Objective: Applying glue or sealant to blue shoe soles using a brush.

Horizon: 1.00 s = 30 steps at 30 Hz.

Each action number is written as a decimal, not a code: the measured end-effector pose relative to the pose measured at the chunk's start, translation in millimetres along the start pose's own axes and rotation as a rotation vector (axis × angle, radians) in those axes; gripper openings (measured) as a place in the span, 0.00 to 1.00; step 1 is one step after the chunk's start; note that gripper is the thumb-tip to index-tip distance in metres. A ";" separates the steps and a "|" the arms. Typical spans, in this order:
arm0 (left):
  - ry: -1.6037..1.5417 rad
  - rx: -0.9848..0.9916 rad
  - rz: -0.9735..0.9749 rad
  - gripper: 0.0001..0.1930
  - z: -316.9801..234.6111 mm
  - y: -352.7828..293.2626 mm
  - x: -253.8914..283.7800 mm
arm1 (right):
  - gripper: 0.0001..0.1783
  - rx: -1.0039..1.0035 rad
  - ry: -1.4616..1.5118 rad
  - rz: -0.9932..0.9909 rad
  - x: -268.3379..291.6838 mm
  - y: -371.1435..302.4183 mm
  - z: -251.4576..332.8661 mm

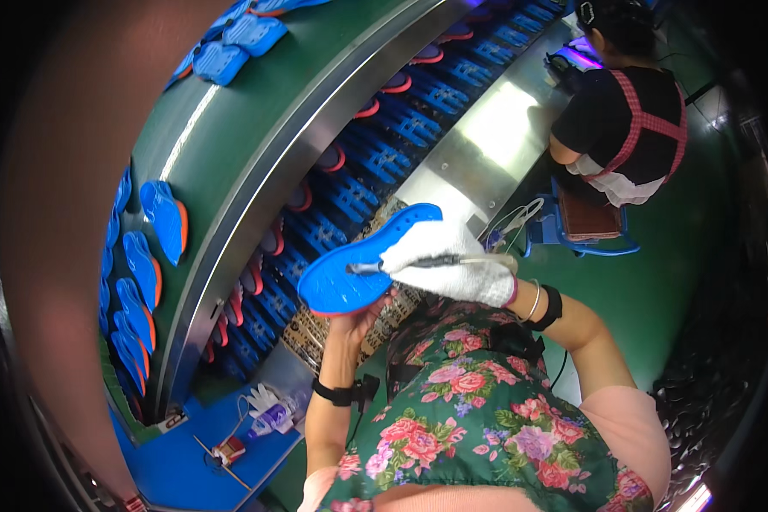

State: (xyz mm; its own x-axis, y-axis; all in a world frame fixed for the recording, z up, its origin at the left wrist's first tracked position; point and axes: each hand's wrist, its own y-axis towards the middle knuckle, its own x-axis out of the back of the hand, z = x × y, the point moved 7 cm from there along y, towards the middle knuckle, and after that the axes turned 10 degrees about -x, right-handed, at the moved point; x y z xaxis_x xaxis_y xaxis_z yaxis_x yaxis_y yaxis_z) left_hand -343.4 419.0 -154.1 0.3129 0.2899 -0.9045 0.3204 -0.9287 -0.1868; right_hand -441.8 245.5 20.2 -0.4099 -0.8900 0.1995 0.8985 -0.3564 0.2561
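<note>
A blue shoe sole (333, 288) with an orange-red lower edge is held up in front of me, tilted, its inner face turned upward. Its surface looks wet in places. My left hand (365, 319) is bare and grips the sole from beneath at the near edge; most of its fingers are hidden. In a white knit glove, my right hand (444, 264) is closed around a slim brush (365, 268) with a pale tube-like rear end. The brush's tip lies against the middle of the sole, and the gloved fingers cover the sole's right side.
A moving-line bed with blue racks (350, 198) carries shoe parts. Beyond its metal rail (260, 175), more blue soles (164, 220) lie on a green belt (230, 102). At lower left, a blue table (171, 474) bears a bottle (271, 418). A co-worker (623, 111) sits at upper right.
</note>
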 end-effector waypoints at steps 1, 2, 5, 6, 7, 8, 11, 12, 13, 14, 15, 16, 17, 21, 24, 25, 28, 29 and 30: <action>-0.102 -0.083 -0.195 0.31 0.9 -2.5 -1.5 | 0.08 0.008 0.014 -0.010 3.1 -1.7 3.2; -0.094 -0.067 -0.180 0.31 3.0 1.8 -27.6 | 0.09 -0.004 0.040 -0.037 7.4 -5.3 5.3; -0.162 -0.211 -0.242 0.44 -4.4 2.4 -52.7 | 0.11 0.116 -0.009 -0.083 9.5 -10.8 18.4; -0.161 -0.209 -0.247 0.44 -2.5 4.6 -51.7 | 0.11 0.113 -0.005 -0.084 9.7 -10.4 19.3; -0.281 -0.226 -0.243 0.43 1.0 5.4 -54.0 | 0.10 0.149 -0.058 -0.105 10.4 -11.3 25.2; -0.400 -0.244 -0.239 0.42 4.7 4.6 -55.2 | 0.10 0.185 -0.110 -0.125 11.0 -12.0 30.7; -0.245 -0.283 0.064 0.45 8.3 11.0 -54.4 | 0.11 0.248 -0.177 -0.182 16.1 -8.0 38.8; -0.233 -0.289 0.119 0.45 11.0 18.1 -71.5 | 0.11 0.255 -0.171 -0.187 18.0 -6.7 38.3; -0.086 -0.334 -0.031 0.47 12.4 26.3 -92.9 | 0.11 0.261 -0.239 -0.183 19.4 -3.5 45.7; -0.187 -0.325 0.036 0.47 14.9 27.5 -95.8 | 0.12 0.289 -0.250 -0.190 22.3 -0.5 53.5; -0.303 -0.308 0.045 0.46 18.3 27.0 -92.7 | 0.12 0.312 -0.289 -0.209 23.5 1.5 59.5; -0.419 -0.288 0.058 0.46 21.0 27.5 -91.3 | 0.12 0.335 -0.329 -0.232 24.7 3.6 62.2; -0.104 -0.319 -0.065 0.44 20.2 27.4 -83.9 | 0.11 0.435 -0.369 -0.311 22.0 6.6 65.3; -0.621 -0.181 0.160 0.48 30.4 25.0 -101.7 | 0.15 0.395 -0.311 -0.213 26.4 25.2 67.5; 0.037 -0.274 -0.241 0.47 30.9 20.7 -67.1 | 0.16 0.440 -0.400 -0.231 20.0 28.8 70.4; 0.037 -0.284 -0.235 0.46 30.4 19.9 -63.2 | 0.17 0.459 -0.429 -0.231 15.6 26.5 67.1; 0.059 -0.259 -0.268 0.45 29.8 16.1 -55.7 | 0.18 0.473 -0.326 -0.205 -1.3 21.5 61.5; 0.079 -0.266 -0.290 0.45 28.7 14.8 -54.5 | 0.16 0.465 -0.350 -0.153 -6.4 19.2 64.9; 0.100 -0.273 -0.313 0.45 28.0 12.8 -53.3 | 0.16 0.466 -0.345 -0.154 -4.0 17.3 70.7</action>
State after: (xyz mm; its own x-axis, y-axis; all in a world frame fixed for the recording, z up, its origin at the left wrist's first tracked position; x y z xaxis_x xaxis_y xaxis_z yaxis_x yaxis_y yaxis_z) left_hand -381.0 385.1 -119.0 0.2437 0.5818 -0.7760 0.6346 -0.7007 -0.3261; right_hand -435.7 263.0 90.7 -0.6270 -0.6669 0.4025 0.6933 -0.2422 0.6788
